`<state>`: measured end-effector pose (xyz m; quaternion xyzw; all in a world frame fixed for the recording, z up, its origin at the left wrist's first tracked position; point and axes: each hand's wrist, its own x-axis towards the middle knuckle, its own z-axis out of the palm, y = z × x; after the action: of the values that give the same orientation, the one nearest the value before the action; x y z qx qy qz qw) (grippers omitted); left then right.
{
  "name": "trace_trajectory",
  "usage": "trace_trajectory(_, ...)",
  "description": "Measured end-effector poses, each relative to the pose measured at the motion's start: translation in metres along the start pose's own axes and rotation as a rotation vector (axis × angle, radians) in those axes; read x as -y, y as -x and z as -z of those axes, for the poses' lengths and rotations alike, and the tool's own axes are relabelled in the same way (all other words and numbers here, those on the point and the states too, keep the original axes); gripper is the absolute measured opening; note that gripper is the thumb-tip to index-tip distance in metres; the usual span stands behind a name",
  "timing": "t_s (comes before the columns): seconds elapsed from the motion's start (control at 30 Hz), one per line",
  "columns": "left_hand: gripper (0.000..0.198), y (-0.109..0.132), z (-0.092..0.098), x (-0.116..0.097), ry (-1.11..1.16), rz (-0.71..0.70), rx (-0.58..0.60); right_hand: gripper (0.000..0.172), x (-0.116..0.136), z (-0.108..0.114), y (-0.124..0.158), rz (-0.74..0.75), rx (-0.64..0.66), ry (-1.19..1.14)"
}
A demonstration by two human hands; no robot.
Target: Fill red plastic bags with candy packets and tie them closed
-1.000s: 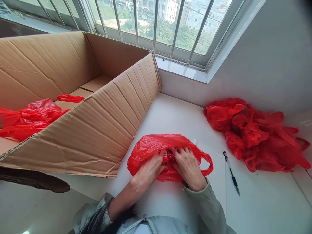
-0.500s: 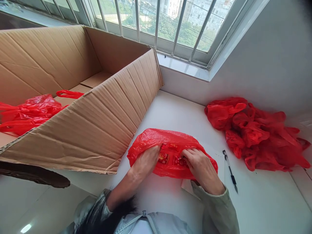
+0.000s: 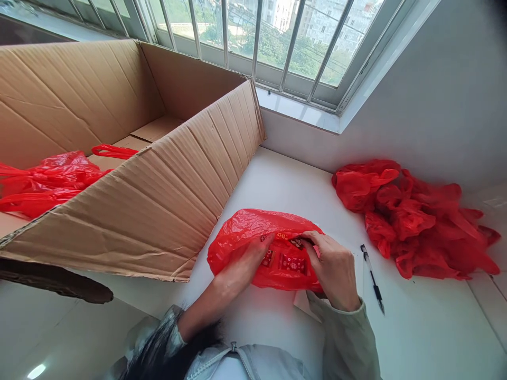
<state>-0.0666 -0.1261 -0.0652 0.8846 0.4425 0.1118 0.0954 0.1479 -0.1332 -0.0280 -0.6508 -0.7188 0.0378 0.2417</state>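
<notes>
A red plastic bag (image 3: 237,232) lies on the table with its mouth open, and small red printed packets (image 3: 292,263) show inside. My left hand (image 3: 250,259) reaches into the bag from the left; its fingers are bent together near the far inner side, partly hidden, and what they hold I cannot make out. At the bag's right side, my right hand (image 3: 333,266) is closed, with thumb and fingers pinching a small dark packet (image 3: 297,241) over the other packets.
A large open cardboard box (image 3: 178,195) stands on the left, with red plastic bags (image 3: 59,177) inside. To the right, a heap of red bags (image 3: 412,216) lies against the wall. A pen (image 3: 372,279) lies on the white table (image 3: 428,322). Beyond is a barred window (image 3: 273,47).
My right hand has drawn back slightly and turned, showing a dark packet at its fingertips. My left hand has shifted a little right inside the bag.
</notes>
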Motion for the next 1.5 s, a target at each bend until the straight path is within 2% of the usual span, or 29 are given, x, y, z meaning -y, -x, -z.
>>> trace_trajectory(0.1,0.066,0.003,0.008,0.003,-0.476,-0.227,-0.068,0.018,0.001,-0.004,-0.001,-0.047,0.018,-0.117)
trace_trajectory(0.17,0.060,0.008,0.016,0.002,-0.589,-0.227,-0.079,0.019,0.002,-0.006,-0.002,-0.066,0.031,-0.178)
trace_trajectory(0.23,0.059,0.013,0.029,-0.001,-0.468,-0.168,-0.023,0.020,0.003,-0.007,-0.003,-0.079,0.047,-0.193)
trace_trajectory(0.33,0.058,0.017,0.053,-0.011,-0.136,-0.050,0.137,0.023,0.005,-0.008,-0.004,-0.079,0.108,-0.161)
trace_trajectory(0.4,0.056,0.018,0.069,-0.017,0.022,-0.024,0.192,0.024,0.007,-0.009,-0.005,-0.062,0.140,-0.123)
trace_trajectory(0.47,0.049,0.019,0.082,-0.020,0.061,-0.106,0.119,0.025,0.008,-0.012,-0.007,-0.033,0.171,-0.075)
trace_trajectory(0.53,0.041,0.019,0.089,-0.020,0.035,-0.199,-0.058,0.027,0.009,-0.017,-0.008,0.005,0.225,-0.030)
trace_trajectory(0.6,0.038,0.019,0.093,-0.018,-0.011,-0.211,-0.260,0.030,0.009,-0.020,-0.009,0.038,0.264,0.002)
trace_trajectory(0.63,0.037,0.019,0.094,-0.017,-0.031,-0.176,-0.327,0.032,0.009,-0.022,-0.009,0.047,0.270,0.016)
trace_trajectory(0.7,0.035,0.016,0.093,-0.015,-0.049,-0.076,-0.361,0.040,0.008,-0.021,-0.008,0.058,0.258,0.035)
trace_trajectory(0.83,0.032,0.013,0.082,-0.010,-0.008,0.054,-0.267,0.047,0.002,-0.010,-0.001,0.097,0.228,0.038)
trace_trajectory(0.97,0.034,0.015,0.073,-0.003,0.002,0.115,-0.157,0.034,-0.008,0.010,0.014,0.141,0.212,-0.015)
trace_trajectory(1.03,0.042,0.016,0.072,-0.001,-0.003,0.178,-0.116,0.029,-0.013,0.020,0.022,0.164,0.134,-0.054)
trace_trajectory(1.1,0.054,0.016,0.072,0.000,0.001,0.249,-0.081,0.026,-0.019,0.027,0.029,0.133,-0.025,-0.019)
trace_trajectory(1.17,0.064,0.015,0.071,-0.001,0.021,0.293,-0.064,0.031,-0.025,0.028,0.035,0.016,-0.170,0.076)
trace_trajectory(1.2,0.068,0.014,0.070,-0.001,0.037,0.305,-0.064,0.040,-0.028,0.027,0.038,-0.062,-0.201,0.106)
trace_trajectory(1.3,0.074,0.009,0.065,-0.003,0.107,0.315,-0.085,0.069,-0.034,0.019,0.045,-0.275,-0.129,-0.004)
trace_trajectory(1.37,0.076,0.006,0.060,-0.003,0.176,0.295,-0.094,0.075,-0.034,0.014,0.047,-0.386,-0.029,-0.153)
trace_trajectory(1.4,0.075,0.005,0.058,-0.002,0.208,0.280,-0.099,0.071,-0.033,0.012,0.048,-0.429,0.024,-0.218)
trace_trajectory(1.5,0.073,0.001,0.051,0.004,0.264,0.257,-0.107,0.046,-0.027,0.013,0.045,-0.493,0.142,-0.364)
